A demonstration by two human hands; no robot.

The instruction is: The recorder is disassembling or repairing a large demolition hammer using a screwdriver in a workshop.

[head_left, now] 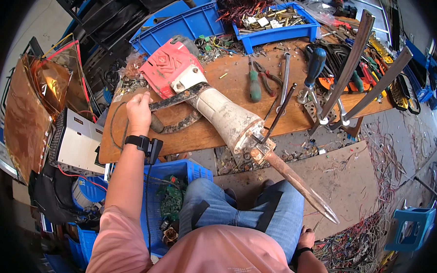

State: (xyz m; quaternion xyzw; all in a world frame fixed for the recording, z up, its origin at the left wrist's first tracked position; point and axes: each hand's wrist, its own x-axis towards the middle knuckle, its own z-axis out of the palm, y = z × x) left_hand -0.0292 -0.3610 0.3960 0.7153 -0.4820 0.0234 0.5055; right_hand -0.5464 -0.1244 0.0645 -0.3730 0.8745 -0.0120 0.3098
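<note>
A demolition hammer (224,115) with a red motor cover and a dirty off-white body lies slantwise across the wooden workbench. Its rusty pointed chisel (304,186) sticks out past the bench's near edge, above my right leg. My left hand (140,112) is closed round the end of the hammer's dark loop handle (181,97). Low beside my right thigh hangs my right hand (306,239), its fingers curled. A thin dark thing shows at those fingers, too small to name, and part of the hand is hidden.
On the bench (245,84) lie a green-handled screwdriver (254,87), pliers (268,82) and a blue-handled screwdriver (315,65). Two upright metal bars (351,64) rise at the right. A blue bin (276,34) holds metal parts. A blue crate (197,172) with circuit boards stands by my left leg.
</note>
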